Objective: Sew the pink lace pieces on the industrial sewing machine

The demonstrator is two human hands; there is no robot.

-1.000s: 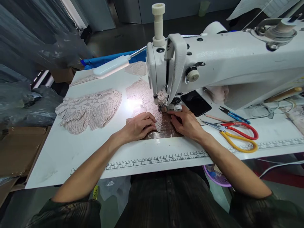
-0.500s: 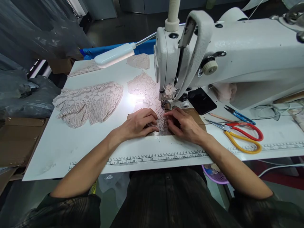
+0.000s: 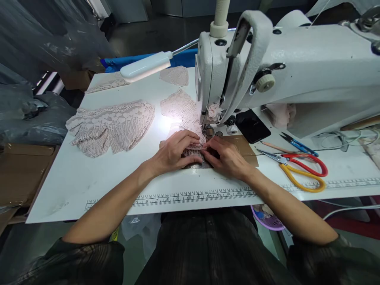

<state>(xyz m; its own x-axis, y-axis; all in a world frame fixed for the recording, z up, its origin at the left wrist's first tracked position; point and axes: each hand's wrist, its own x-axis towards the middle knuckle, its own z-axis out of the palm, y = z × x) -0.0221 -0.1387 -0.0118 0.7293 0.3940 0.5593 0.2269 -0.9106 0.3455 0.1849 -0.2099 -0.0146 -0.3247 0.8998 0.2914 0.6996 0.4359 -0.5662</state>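
A pale pink lace piece (image 3: 181,109) lies under the needle of a white sewing machine (image 3: 285,75). My left hand (image 3: 175,152) rests flat on the lace with its fingers stretched toward the needle. My right hand (image 3: 225,156) presses on the lace's near edge, fingertips pinched together beside my left fingers, just in front of the presser foot (image 3: 209,130). Both hands touch the same strip of lace over a brown taped plate (image 3: 245,147).
A bigger heap of lace (image 3: 111,126) lies to the left on the white table (image 3: 83,178). Red-and-yellow scissors (image 3: 299,170), blue snips (image 3: 298,144), a pencil and a black phone (image 3: 251,126) lie to the right. A lamp (image 3: 145,65) hangs over the back.
My right hand has slid left from beside the presser foot to meet my left hand on the lace. The view has shifted closer to the machine.
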